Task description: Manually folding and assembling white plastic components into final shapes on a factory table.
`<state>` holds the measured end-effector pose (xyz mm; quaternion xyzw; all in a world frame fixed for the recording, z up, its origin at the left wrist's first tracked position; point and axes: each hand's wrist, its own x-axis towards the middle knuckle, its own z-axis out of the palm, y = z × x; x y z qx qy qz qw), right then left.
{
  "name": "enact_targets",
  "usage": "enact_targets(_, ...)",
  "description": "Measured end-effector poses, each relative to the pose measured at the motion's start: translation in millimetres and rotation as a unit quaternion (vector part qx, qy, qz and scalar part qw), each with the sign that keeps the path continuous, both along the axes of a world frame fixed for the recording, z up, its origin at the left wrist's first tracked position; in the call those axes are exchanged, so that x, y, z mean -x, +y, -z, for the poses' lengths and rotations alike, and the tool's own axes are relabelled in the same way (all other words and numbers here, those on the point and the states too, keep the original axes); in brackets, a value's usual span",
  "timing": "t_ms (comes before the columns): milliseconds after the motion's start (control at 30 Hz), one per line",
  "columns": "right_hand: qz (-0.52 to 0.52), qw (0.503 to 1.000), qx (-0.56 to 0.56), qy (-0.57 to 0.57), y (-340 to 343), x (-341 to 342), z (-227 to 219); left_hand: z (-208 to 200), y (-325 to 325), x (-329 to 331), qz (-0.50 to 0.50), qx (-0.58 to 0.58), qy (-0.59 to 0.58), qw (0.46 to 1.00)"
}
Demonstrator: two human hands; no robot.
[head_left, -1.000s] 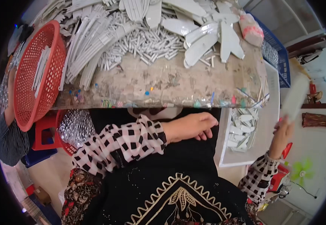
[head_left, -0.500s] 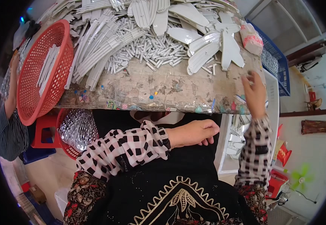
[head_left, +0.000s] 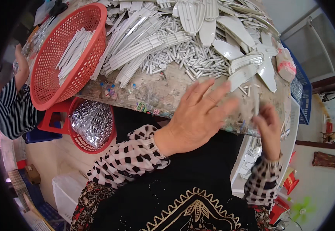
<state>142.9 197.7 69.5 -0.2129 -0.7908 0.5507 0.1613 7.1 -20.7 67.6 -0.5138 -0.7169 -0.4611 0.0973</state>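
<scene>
Head view: the left hand [head_left: 198,117] is spread in a wide grip with nothing visible in it, above the front edge of the worktop [head_left: 165,86]; the right hand [head_left: 268,125] appears to hold a blurred pale piece [head_left: 256,101] in a narrow grip, above the worktop's right part, near the white blades [head_left: 267,73]. Blur hides the exact contact: a loose or off-centre pinch could drop the piece, and a low left-hand sweep could scatter the loose pins [head_left: 202,61].
</scene>
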Motion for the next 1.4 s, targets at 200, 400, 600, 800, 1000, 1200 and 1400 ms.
enact_targets(200, -0.141, 0.926, 0.326, -0.129, -46.0, -0.4, -13.4, 36.1, -23.8, 22.2, 0.161, 0.187, -0.277, 0.929)
enact_targets(400, -0.348, 0.923, 0.162, -0.010, -68.0, 38.8, 5.3, 41.5, -41.6, 12.2, 0.290, 0.006, -0.782, 0.551)
enact_targets(600, -0.352, 0.868, 0.350, -0.004, -103.9, 44.5, 12.7, 62.7, -55.0, 5.1, 0.345, -0.004, -0.816, 0.464)
enact_targets(800, -0.193, 0.929, 0.314, 0.017, -117.4, 40.3, 8.7, 40.1, -50.5, 10.1, 0.256, 0.029, -0.761, 0.595)
enact_targets(1000, -0.078, 0.939, 0.313, 0.122, -77.1, 23.1, 6.7, 16.1, -82.5, 107.7, -0.256, 0.149, 0.106, 0.949)
enact_targets(1200, -0.075, 0.928, 0.363, 0.044, -90.9, 11.0, 28.8, 30.4, -99.0, 163.3, -0.284, 0.233, 0.167, 0.915)
enact_targets(1400, -0.075, 0.921, 0.381, 0.029, -94.8, 12.3, 30.5, 24.7, -100.9, 167.8, -0.284, 0.241, 0.225, 0.901)
